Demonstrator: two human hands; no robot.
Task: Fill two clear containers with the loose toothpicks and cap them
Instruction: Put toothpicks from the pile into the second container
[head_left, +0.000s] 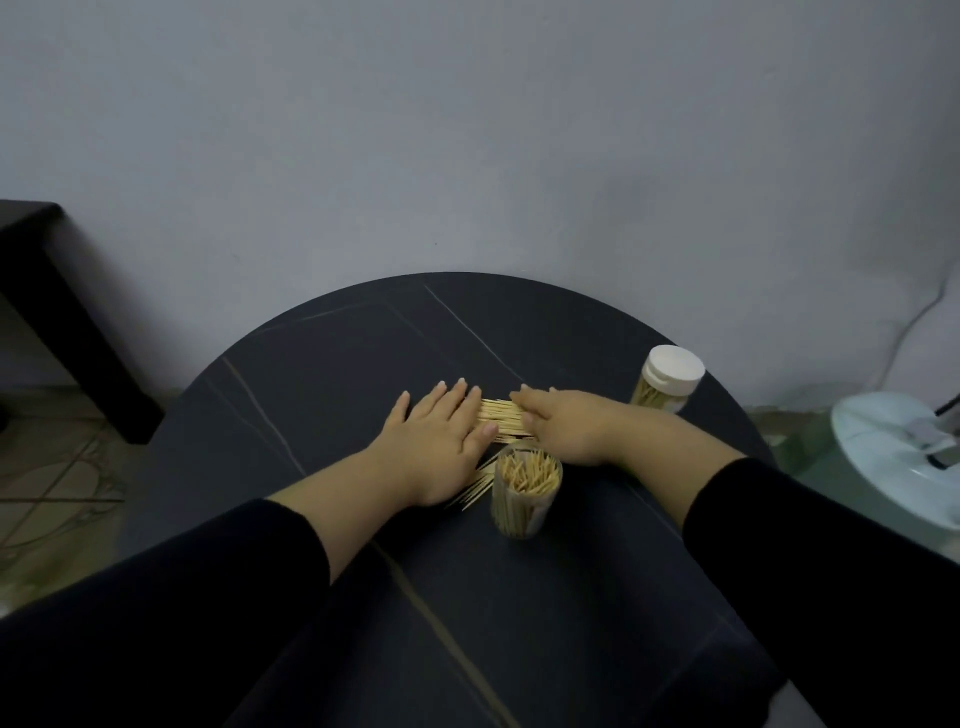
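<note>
Bracketing loose toothpicks (503, 415): left hand (436, 434), right hand (569, 426), fingers (460, 397) seemingly straight.

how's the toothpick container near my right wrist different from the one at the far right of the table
The near container is open, with no cap; the far container wears a white cap. The near container stands close by the right hand and the loose toothpicks; the far container stands apart, near the table's right edge. Both are clear, upright and hold toothpicks.

left hand (441, 421), right hand (561, 423): flat, flanking toothpicks (501, 415) | open container (524, 493): seemingly full | capped container (665, 382)
</note>
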